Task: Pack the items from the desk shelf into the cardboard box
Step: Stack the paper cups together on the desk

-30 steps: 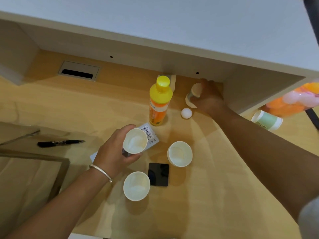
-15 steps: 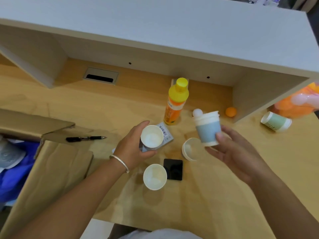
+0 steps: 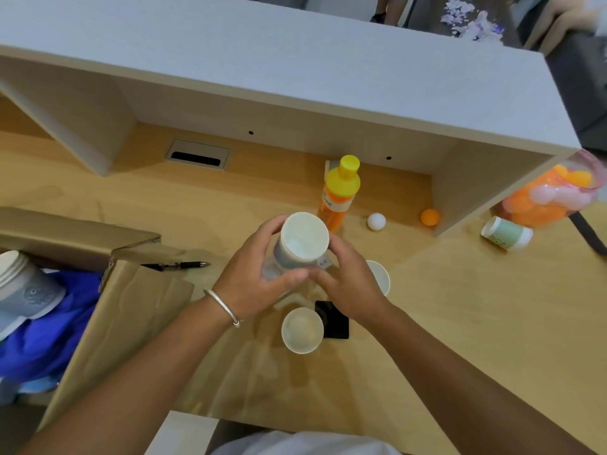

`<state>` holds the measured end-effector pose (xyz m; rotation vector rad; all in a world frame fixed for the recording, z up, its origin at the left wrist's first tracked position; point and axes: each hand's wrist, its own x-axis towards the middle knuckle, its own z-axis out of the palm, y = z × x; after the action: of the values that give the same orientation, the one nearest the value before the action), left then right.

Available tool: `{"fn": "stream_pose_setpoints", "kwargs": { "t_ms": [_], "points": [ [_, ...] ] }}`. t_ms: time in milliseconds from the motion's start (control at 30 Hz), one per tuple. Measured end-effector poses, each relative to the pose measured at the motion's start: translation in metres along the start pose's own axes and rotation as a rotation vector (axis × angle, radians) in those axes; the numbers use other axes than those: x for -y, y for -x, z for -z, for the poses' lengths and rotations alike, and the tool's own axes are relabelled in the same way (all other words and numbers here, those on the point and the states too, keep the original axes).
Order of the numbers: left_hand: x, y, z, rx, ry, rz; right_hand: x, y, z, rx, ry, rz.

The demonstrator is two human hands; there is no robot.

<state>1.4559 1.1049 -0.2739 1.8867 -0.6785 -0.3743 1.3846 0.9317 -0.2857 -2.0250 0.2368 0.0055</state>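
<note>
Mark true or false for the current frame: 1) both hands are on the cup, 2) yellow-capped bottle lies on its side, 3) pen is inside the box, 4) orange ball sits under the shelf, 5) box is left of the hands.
1) True. The left hand and right hand both hold the cup.
2) False. The orange bottle stands upright.
3) False. The pen lies on the desk beside the cardboard box.
4) True. The orange ball sits by the shelf's side wall.
5) True.

open box flap (image 3: 131,310) left, pen (image 3: 177,266) between
</note>
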Motion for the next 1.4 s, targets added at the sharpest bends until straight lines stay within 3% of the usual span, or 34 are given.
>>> {"fn": "stream_pose_setpoints", "kwargs": {
  "t_ms": [133,367,500,600,700,867,1033,1167,1400],
  "points": [
    [0.002,-0.003,-0.008,-0.058,-0.045,0.091,-0.006,-0.002,0.002,-0.008,0.129,0.03],
    [0.01,-0.007,-0.022,-0.118,-0.013,0.178,-0.004,0.002,0.018,0.021,0.135,0.115],
    [0.027,-0.007,-0.023,-0.054,-0.094,0.205,-0.021,-0.002,0.051,-0.253,0.143,0.172],
    [0.04,-0.004,-0.025,-0.039,-0.099,0.216,-0.044,-0.037,0.083,-0.379,0.201,0.066],
    [0.046,-0.003,-0.028,-0.053,-0.051,0.245,-0.074,-0.096,0.109,-0.24,0.465,-0.086],
    [0.048,-0.004,-0.032,-0.072,-0.031,0.26,-0.087,-0.194,0.106,0.012,0.721,-0.109],
    [0.043,-0.005,-0.035,-0.063,-0.019,0.206,-0.092,-0.223,0.103,0.087,0.642,-0.062],
    [0.043,-0.003,-0.036,-0.036,-0.111,0.125,-0.089,-0.228,0.1,0.088,0.647,-0.056],
    [0.045,-0.005,-0.036,0.069,-0.1,0.127,-0.081,-0.188,0.117,-0.063,0.546,-0.144]
  ]
}}
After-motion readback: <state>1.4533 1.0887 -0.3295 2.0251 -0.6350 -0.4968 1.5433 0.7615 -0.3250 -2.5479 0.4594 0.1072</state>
